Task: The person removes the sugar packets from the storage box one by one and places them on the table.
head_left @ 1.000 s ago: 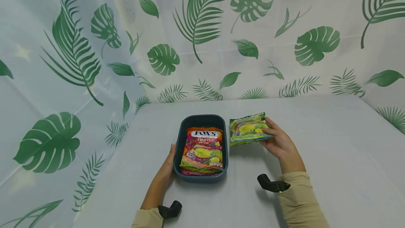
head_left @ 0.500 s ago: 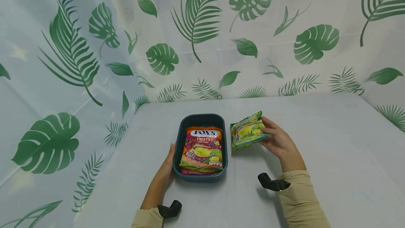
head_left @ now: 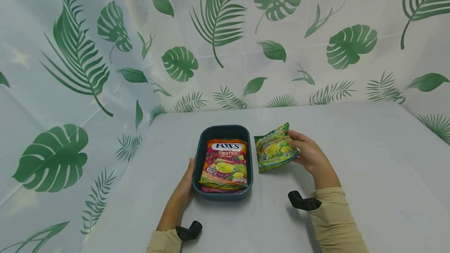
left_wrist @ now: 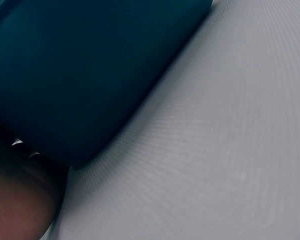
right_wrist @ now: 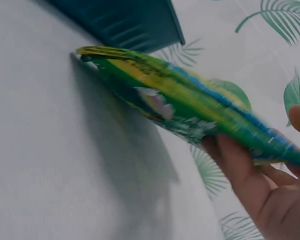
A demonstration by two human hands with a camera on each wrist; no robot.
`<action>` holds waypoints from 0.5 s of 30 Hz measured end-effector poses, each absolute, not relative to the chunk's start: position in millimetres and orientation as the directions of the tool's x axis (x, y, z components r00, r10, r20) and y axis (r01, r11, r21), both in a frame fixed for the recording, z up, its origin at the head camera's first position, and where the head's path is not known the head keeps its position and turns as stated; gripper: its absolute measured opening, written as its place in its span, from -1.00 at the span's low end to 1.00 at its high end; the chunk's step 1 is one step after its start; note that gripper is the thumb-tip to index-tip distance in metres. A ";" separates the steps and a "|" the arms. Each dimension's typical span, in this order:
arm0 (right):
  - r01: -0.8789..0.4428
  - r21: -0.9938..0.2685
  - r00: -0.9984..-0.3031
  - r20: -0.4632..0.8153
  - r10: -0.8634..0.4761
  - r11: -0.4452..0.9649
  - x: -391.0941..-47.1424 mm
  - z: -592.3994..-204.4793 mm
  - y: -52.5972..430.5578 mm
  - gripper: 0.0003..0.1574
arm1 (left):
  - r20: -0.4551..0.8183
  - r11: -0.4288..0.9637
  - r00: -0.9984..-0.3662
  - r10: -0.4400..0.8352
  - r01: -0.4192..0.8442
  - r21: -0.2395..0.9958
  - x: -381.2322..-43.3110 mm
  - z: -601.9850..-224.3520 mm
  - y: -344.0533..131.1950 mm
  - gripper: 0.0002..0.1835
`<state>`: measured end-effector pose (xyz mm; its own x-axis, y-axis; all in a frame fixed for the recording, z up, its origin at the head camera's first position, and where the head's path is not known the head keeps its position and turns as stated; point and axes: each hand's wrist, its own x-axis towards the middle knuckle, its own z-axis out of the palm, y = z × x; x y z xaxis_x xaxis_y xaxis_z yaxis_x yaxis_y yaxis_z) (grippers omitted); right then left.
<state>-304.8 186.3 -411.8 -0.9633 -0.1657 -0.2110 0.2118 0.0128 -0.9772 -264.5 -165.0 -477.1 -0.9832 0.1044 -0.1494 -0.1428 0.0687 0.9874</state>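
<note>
My right hand [head_left: 309, 154] grips the right side of a green and yellow candy bag [head_left: 274, 149], thumb on one face and fingers on the other. In the right wrist view the bag [right_wrist: 165, 95] tilts, its far end low over the white surface near the bin. A dark teal plastic bin [head_left: 222, 196] stands just left of it. Inside lie candy bags, a red-orange FOX'S Fruits bag [head_left: 226, 152] with a yellow-green bag [head_left: 225, 169] overlapping its lower part. My left hand [head_left: 185, 182] rests along the bin's left side, fingers mostly hidden behind the wall.
White cloth covers the table [head_left: 379, 159]. A white curtain [head_left: 232, 73] with green leaf prints hangs behind and along the left. Black wrist devices [head_left: 304, 201] sit at both sleeve cuffs.
The green candy bag has turned in my right hand, its left end dipping lower and its top right corner shifting left. My left hand and the bin stay put.
</note>
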 end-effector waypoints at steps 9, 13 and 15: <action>0.244 -0.912 -0.952 -0.291 -0.100 0.330 -301.2 -408.0 183.0 -0.25 | -0.159 0.079 -0.983 0.093 -0.152 0.985 -264.3 -478.4 -164.8 -0.07; 0.259 -0.892 -0.949 -0.306 -0.074 0.372 -301.8 -410.8 185.4 -0.24 | -0.149 0.096 -0.984 0.095 -0.140 0.986 -265.2 -478.3 -164.0 -0.06; 0.271 -0.881 -0.948 -0.314 -0.052 0.388 -302.5 -412.0 186.1 -0.24 | -0.149 0.103 -0.985 0.089 -0.140 0.985 -266.1 -477.7 -163.5 -0.04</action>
<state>-302.5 186.1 -412.0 -0.9478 -0.0522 -0.3145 0.2710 0.3876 -0.8811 -266.1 -163.5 -477.7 -0.9848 0.0890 -0.1494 -0.1401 0.1034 0.9847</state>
